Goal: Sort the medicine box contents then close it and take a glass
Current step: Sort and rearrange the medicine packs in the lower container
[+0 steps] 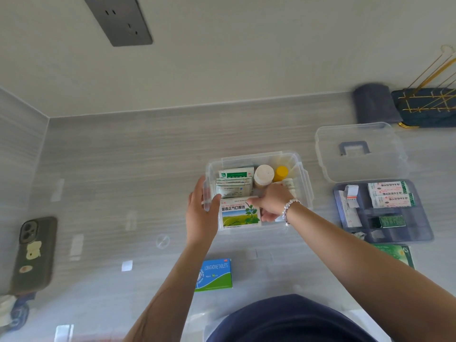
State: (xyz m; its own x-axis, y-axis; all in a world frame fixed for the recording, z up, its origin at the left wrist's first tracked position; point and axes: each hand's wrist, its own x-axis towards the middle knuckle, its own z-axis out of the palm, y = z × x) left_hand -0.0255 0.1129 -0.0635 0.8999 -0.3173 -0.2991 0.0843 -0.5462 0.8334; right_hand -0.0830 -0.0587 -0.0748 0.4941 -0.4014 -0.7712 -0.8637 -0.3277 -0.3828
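Medicine box [304, 183], clear plastic and open, sits mid-bench [123, 169]; the left hand [201, 213] grips its left wall, while the right hand's [272, 202] fingers [254, 201] hold a green-and-white carton [238, 214] at its front. The lid [357, 151] lies apart at right.

"LORATADINE TABLETS" on blue carton [214, 274]
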